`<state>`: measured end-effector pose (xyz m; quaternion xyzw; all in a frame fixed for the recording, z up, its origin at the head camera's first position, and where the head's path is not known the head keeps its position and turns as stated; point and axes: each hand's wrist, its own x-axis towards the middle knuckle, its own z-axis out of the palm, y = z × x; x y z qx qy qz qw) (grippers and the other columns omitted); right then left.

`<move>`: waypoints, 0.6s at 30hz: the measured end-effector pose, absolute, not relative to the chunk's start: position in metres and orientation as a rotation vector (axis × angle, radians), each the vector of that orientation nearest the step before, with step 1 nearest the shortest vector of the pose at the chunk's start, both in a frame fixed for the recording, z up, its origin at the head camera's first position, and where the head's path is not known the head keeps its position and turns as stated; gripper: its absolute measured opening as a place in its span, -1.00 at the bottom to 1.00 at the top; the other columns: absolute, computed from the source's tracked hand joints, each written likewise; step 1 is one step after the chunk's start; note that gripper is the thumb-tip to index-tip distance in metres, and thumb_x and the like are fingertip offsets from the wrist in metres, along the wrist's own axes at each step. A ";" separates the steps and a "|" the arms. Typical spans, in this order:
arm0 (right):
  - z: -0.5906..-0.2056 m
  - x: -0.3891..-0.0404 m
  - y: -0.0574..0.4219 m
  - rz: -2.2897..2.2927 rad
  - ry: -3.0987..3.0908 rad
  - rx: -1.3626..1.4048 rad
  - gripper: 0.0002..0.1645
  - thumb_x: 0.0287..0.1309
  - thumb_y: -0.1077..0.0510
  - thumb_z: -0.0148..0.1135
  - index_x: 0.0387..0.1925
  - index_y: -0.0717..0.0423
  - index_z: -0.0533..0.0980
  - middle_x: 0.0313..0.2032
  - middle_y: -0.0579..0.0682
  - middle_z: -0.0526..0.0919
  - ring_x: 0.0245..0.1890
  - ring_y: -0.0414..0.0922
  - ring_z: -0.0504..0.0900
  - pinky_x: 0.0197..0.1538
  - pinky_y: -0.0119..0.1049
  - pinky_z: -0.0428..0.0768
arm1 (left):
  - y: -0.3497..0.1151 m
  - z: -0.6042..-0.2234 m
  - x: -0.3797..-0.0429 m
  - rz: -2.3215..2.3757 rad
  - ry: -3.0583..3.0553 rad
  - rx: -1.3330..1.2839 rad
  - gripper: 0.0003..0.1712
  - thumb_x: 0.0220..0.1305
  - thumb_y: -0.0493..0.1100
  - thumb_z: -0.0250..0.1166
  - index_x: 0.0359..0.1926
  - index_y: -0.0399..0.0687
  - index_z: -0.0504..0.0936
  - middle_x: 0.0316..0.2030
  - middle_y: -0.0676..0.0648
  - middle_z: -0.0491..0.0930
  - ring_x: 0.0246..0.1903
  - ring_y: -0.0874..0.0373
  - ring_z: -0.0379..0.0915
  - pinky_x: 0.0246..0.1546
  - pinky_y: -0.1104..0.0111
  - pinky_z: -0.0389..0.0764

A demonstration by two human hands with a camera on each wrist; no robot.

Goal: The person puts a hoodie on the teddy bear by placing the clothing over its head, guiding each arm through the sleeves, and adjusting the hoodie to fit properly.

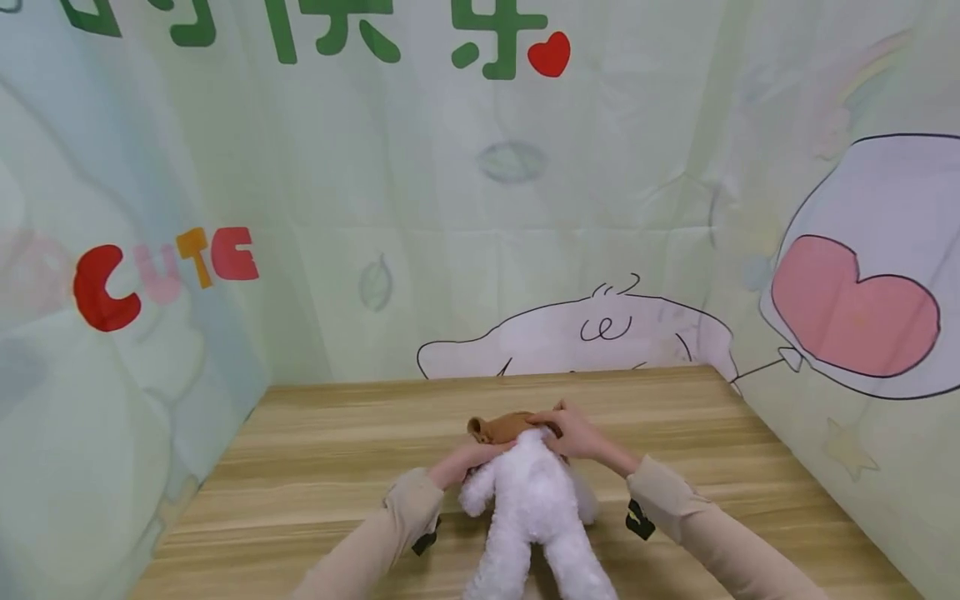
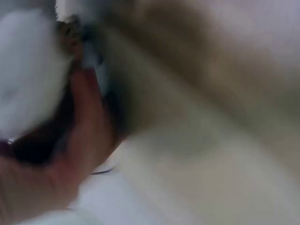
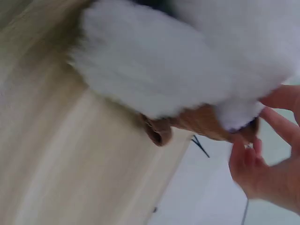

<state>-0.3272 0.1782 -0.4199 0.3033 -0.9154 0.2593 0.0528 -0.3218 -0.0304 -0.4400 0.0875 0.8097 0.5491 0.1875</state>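
A fluffy white plush toy (image 1: 536,492) lies on the table with its legs toward me. Across its upper end is a piece of brown clothing (image 1: 510,427) with a tube-like opening at the left. My right hand (image 1: 573,433) pinches the clothing's right end between thumb and fingers; white fluff shows at that end (image 3: 236,112) in the right wrist view. My left hand (image 1: 472,458) grips the plush toy's upper left side, its fingertips hidden by the toy and the cloth. The left wrist view is blurred, showing the thumb beside white fur (image 2: 28,70).
The wood-grain table (image 1: 337,467) extends around the toy on both sides. A printed cloth backdrop (image 1: 360,183) with cartoon drawings rises behind the table and along its sides. Dark straps (image 1: 639,521) hang at both sleeve cuffs.
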 end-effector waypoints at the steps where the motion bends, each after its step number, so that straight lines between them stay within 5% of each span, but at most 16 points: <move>1: -0.426 -0.330 0.178 0.783 -2.759 0.886 -0.55 -0.04 0.26 0.19 -0.02 0.22 0.47 -0.30 0.17 0.52 -0.34 -0.07 0.35 -0.26 -0.30 0.32 | -0.029 -0.440 -0.321 1.464 2.492 0.231 -0.22 -0.04 0.16 0.30 -0.01 -0.40 0.37 -0.16 -0.25 0.47 -0.28 0.03 0.45 -0.35 0.31 0.50; 4: -0.437 -0.337 0.179 1.058 -2.774 0.782 -0.44 0.00 0.19 0.21 0.07 0.28 0.35 -0.05 0.28 0.49 -0.10 0.14 0.43 -0.12 -0.05 0.42 | -0.023 -0.432 -0.324 1.254 2.957 0.242 -0.13 -0.23 0.08 0.45 0.00 -0.38 0.30 -0.12 -0.37 0.36 -0.18 -0.17 0.35 -0.27 0.12 0.47; 7: -0.440 -0.341 0.174 1.306 -2.811 0.655 -0.41 0.05 0.19 0.15 0.11 0.37 0.29 0.01 0.32 0.47 -0.03 0.12 0.48 -0.16 -0.07 0.53 | -0.018 -0.427 -0.331 1.217 2.996 0.426 -0.14 -0.12 -0.03 0.40 0.11 -0.40 0.22 -0.03 -0.44 0.32 -0.07 -0.27 0.31 -0.16 0.02 0.44; 12: -0.448 -0.343 0.156 1.261 -2.786 0.442 -0.60 -0.11 0.31 0.17 -0.13 0.36 0.46 -0.21 0.21 0.60 -0.20 0.00 0.57 -0.18 -0.22 0.54 | -0.018 -0.461 -0.368 1.170 2.842 0.572 -0.20 -0.04 0.10 0.31 0.08 -0.37 0.31 -0.07 -0.30 0.48 -0.12 -0.11 0.44 -0.15 0.15 0.48; 18: -0.450 -0.341 0.143 1.164 -2.726 0.542 -0.68 -0.36 0.45 0.10 -0.37 0.34 0.44 -0.52 0.10 0.53 -0.54 -0.16 0.42 -0.48 -0.41 0.41 | -0.009 -0.462 -0.373 1.017 2.934 0.484 -0.64 -0.16 -0.18 0.31 -0.31 -0.26 0.44 -0.41 -0.13 0.51 -0.46 0.04 0.38 -0.43 0.20 0.36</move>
